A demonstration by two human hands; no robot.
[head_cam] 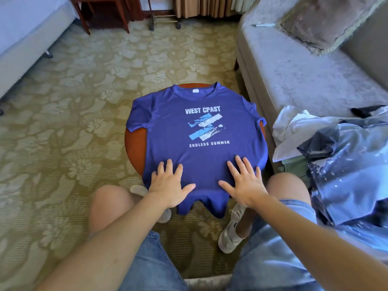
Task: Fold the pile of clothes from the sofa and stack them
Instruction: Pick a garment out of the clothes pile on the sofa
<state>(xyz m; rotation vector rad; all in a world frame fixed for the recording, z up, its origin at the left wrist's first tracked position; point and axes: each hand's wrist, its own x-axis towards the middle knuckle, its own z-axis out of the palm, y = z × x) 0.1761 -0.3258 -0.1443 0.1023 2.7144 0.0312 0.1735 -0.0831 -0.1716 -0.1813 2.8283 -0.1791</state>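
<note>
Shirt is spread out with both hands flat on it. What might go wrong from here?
The blue T-shirt overhangs the round table at hem and sleeves; it may slide off once the left hand and right hand lift.
It lies print up, so folding now would likely bury the print inside.
The unfolded pile sits at the sofa edge and might spill.

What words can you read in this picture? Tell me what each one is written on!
"WEST CPAST": white print on the chest of the blue T-shirt, above the striped picture.
"ENDLESS SUMMER": same shirt, below the picture.
Neck label: too small to read.
Nothing else shows any text.
</note>
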